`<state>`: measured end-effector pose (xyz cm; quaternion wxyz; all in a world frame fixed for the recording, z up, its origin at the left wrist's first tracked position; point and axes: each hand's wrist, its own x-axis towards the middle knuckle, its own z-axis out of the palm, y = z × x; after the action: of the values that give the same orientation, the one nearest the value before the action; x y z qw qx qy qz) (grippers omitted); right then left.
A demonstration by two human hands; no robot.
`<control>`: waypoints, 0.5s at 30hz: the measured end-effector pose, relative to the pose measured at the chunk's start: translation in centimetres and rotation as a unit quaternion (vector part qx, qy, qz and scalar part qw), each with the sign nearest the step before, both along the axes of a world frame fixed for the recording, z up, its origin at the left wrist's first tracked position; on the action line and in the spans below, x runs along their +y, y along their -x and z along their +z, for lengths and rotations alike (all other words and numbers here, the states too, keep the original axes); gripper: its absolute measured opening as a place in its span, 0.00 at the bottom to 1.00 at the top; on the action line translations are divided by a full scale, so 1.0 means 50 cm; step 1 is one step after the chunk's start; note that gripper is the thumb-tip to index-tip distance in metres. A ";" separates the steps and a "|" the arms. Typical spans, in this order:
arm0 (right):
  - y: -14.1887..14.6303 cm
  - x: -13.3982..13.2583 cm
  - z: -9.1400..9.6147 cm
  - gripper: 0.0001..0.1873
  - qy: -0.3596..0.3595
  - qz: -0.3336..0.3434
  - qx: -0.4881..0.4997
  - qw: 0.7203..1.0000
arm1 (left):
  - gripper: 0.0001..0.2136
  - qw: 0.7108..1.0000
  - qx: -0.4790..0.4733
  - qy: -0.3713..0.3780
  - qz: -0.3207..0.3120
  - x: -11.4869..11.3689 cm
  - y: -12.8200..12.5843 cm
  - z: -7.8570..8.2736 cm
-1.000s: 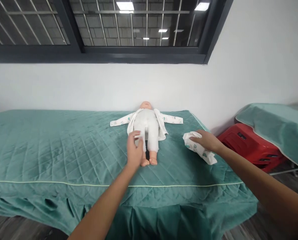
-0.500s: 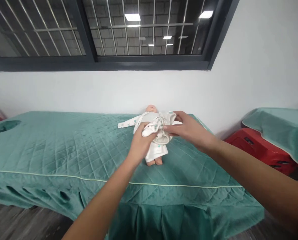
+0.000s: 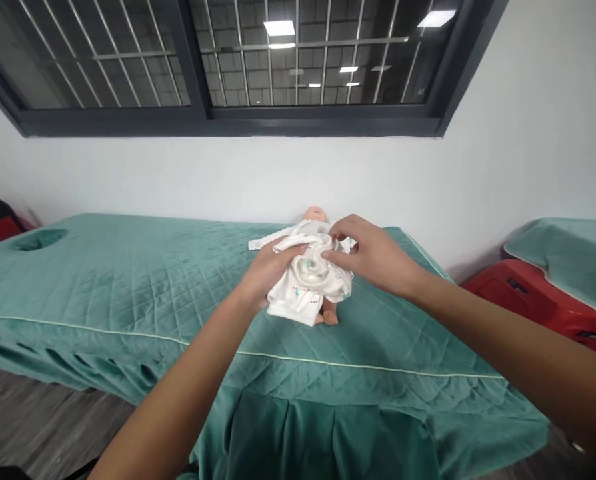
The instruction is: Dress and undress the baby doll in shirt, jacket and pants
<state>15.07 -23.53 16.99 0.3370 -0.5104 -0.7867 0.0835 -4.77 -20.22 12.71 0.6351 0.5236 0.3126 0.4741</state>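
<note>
Head view: a bunched white baby garment (image 3: 305, 290) hangs just above the doll's legs — left hand (image 3: 268, 273) closed around its near side, right hand (image 3: 373, 257) pinching a top fold, so the cloth is gathered, not spread. The doll (image 3: 315, 215) lies face-up on the teal quilted bed (image 3: 128, 280).

Doll (image 3: 317, 215): trunk and legs hidden behind bunched garment (image 3: 303, 290); only head and feet show. Garment print: too small to tell. Left hand (image 3: 261, 277): fingers partly buried in cloth. Bed (image 3: 128, 280): left end cut off by picture edge.
</note>
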 end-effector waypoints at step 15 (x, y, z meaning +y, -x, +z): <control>0.018 0.034 0.020 0.14 0.252 -0.041 0.263 0.930 | 0.22 0.926 0.193 -0.318 0.073 -0.011 0.036 0.015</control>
<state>14.19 -21.84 17.98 0.3953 -0.5698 -0.6014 0.3967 -6.56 -20.77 13.46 0.3267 0.7551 0.2990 0.4835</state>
